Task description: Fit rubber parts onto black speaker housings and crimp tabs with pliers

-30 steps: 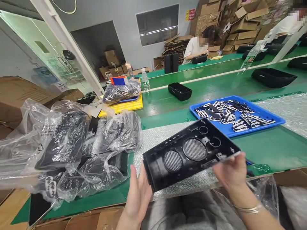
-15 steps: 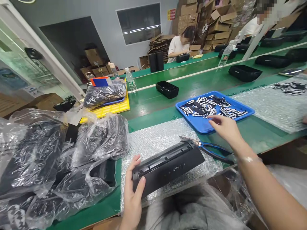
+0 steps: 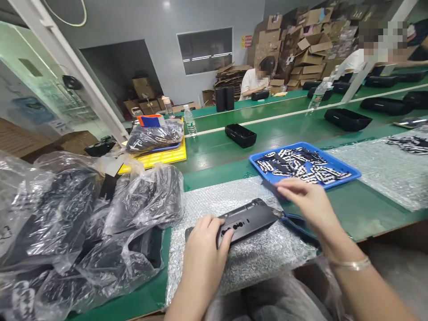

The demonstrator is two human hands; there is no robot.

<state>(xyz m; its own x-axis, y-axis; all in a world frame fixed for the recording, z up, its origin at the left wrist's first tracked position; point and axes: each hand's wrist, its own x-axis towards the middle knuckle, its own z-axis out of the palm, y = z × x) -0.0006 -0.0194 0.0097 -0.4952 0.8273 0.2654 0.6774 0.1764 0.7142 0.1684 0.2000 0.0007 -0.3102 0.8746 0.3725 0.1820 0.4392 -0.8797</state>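
My left hand [image 3: 203, 263] rests on a black plastic speaker housing [image 3: 249, 218], which lies lengthwise on a bubble wrap sheet [image 3: 214, 209] with its small holes facing up. My right hand [image 3: 309, 205] is near the tray's front edge, pinching a thin black strip [image 3: 270, 187] between its fingers. Blue-handled pliers [image 3: 299, 225] lie by the housing's right end, partly hidden under my right wrist. A blue tray [image 3: 337, 174] holds several black-and-white patterned pieces.
Plastic bags of black parts [image 3: 60, 214] are heaped at the left of the green bench. Beyond stand a yellow mat [image 3: 170, 156], a water bottle [image 3: 190, 120] and black housings [image 3: 240, 135]. A seated co-worker [image 3: 254, 82] works at the far bench, with cardboard boxes behind.
The housing has turned and now lies flatter on the bubble wrap, with my left hand over it. My right hand has come back from the tray's edge with a thin strip pinched in it.
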